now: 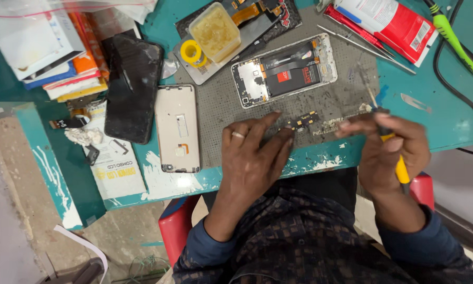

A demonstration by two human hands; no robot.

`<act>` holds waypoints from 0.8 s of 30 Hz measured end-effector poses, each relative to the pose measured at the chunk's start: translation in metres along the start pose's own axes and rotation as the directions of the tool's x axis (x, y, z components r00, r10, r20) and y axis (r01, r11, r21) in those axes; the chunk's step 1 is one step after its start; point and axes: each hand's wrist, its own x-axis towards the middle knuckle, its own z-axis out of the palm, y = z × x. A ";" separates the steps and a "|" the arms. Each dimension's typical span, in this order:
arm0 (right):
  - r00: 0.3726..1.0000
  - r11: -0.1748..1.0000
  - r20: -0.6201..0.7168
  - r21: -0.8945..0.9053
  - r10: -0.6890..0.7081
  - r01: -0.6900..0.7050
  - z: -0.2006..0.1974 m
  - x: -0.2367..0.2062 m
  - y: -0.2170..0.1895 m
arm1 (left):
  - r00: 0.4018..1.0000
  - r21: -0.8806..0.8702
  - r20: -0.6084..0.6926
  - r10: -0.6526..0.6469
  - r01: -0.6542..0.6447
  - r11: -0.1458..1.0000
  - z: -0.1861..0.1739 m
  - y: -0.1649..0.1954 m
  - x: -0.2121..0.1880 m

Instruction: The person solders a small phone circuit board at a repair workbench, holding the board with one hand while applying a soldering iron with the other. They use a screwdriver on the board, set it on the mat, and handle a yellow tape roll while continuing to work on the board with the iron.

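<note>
Left hand (pixel 252 158) flat, fingers spread, pinning small circuit board (pixel 305 121) steady on mat (pixel 220 113); right hand (pixel 389 152) closed around yellow-handled tool (pixel 399 165), opened phone (pixel 284 71) just beyond

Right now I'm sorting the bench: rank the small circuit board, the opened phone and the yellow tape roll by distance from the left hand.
1. Small circuit board, at the left hand's fingertips.
2. Opened phone, just beyond.
3. Yellow tape roll, far back-left.
</note>
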 end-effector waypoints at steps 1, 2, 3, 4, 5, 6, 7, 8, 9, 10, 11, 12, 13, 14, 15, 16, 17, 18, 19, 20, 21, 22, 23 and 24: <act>0.999 0.998 -0.018 0.049 0.034 -0.033 0.000 -0.007 0.000 | 1.000 0.009 0.004 0.001 -0.001 1.000 -0.001 0.002 -0.002; 0.997 0.993 -0.035 0.098 0.068 -0.064 -0.002 -0.013 0.000 | 0.999 -0.096 -0.002 -0.039 0.038 0.995 -0.001 0.006 -0.005; 0.997 0.997 -0.031 0.042 0.067 -0.065 0.000 -0.020 0.001 | 0.997 -0.203 -0.001 -0.080 0.079 0.976 -0.001 0.011 -0.009; 0.993 0.977 0.050 -0.192 0.103 -0.092 -0.002 -0.024 0.000 | 0.993 -0.309 0.004 -0.119 0.114 0.944 -0.001 0.015 -0.013; 0.982 0.906 0.129 -0.416 0.138 -0.073 -0.001 -0.029 0.001 | 0.981 -0.446 0.086 -0.173 0.193 0.874 0.001 0.020 -0.017; 0.934 0.664 0.231 -0.748 0.273 -0.009 -0.001 -0.033 0.002 | 0.961 -0.565 0.177 -0.213 0.276 0.778 0.003 0.025 -0.022; 0.899 0.776 0.318 -0.630 0.302 -0.038 0.002 -0.036 0.007 | 0.933 -0.661 0.272 -0.234 0.358 0.659 0.005 0.029 -0.027; 0.855 0.861 0.401 -0.500 0.328 -0.095 0.003 -0.039 0.008 | 0.932 -0.675 0.274 -0.238 0.363 0.643 0.009 0.031 -0.031; 0.897 0.947 0.419 0.208 0.141 -0.247 0.010 -0.040 0.016 | 0.931 -0.690 0.278 -0.238 0.366 0.625 0.013 0.034 -0.035; 0.917 0.986 0.394 0.121 0.059 -0.115 0.010 -0.040 0.017 | 0.929 -0.704 0.283 -0.238 0.370 0.606 0.017 0.035 -0.039; 0.925 1.000 0.378 0.028 -0.024 0.015 0.016 -0.041 0.022 | 0.904 -0.724 0.331 -0.270 0.427 0.542 0.020 0.037 -0.043; 0.921 0.988 0.375 -0.068 -0.107 0.142 0.017 -0.040 0.023 | 0.875 -0.736 0.380 -0.300 0.482 0.475 0.024 0.037 -0.045; 0.920 0.970 0.377 -0.163 -0.110 0.183 0.020 -0.040 0.021 | 0.842 -0.741 0.427 -0.330 0.535 0.406 0.026 0.036 -0.047; 0.918 0.942 0.381 -0.251 -0.113 0.221 0.024 -0.039 0.017 | 0.813 -0.774 0.469 -0.346 0.567 0.281 0.027 0.036 -0.049; 0.915 0.906 0.387 -0.335 -0.116 0.257 0.025 -0.038 0.010 | 0.781 -0.794 0.512 -0.356 0.589 0.151 0.027 0.036 -0.050; 0.911 0.880 0.404 -0.399 -0.083 0.258 0.028 -0.039 -0.001 | 0.749 -0.799 0.555 -0.362 0.601 0.019 0.025 0.034 -0.051; 0.908 0.850 0.416 -0.459 -0.052 0.259 0.028 -0.040 -0.015 | 0.762 -0.821 0.508 -0.402 0.569 0.042 0.023 0.032 -0.052; 0.907 0.813 0.422 -0.521 -0.020 0.260 0.029 -0.043 -0.029 | 0.774 -0.840 0.461 -0.434 0.538 0.067 0.019 0.028 -0.052; 0.836 0.803 0.546 -0.523 0.057 0.287 0.029 -0.046 -0.044 | 0.785 -0.859 0.415 -0.460 0.505 0.088 0.015 0.024 -0.053; 0.744 0.794 0.655 -0.521 0.136 0.314 0.024 -0.048 -0.060 | 0.801 -0.889 0.346 -0.489 0.447 0.103 0.011 0.019 -0.053; 0.692 0.882 0.714 -0.391 0.111 0.262 0.017 -0.049 -0.072 | 0.809 -0.914 0.276 -0.519 0.388 0.118 0.009 0.014 -0.053; 0.637 0.949 0.768 -0.249 0.073 0.192 0.008 -0.047 -0.080 | 0.807 -0.934 0.206 -0.554 0.331 0.136 0.006 0.007 -0.054; 0.687 0.962 0.723 -0.234 0.076 0.140 -0.003 -0.043 -0.082 | 0.801 -0.928 0.236 -0.551 0.354 0.116 0.004 0.001 -0.055; 0.733 0.972 0.675 -0.217 0.083 0.089 -0.014 -0.037 -0.082 | 0.794 -0.922 0.267 -0.547 0.376 0.096 0.004 -0.005 -0.056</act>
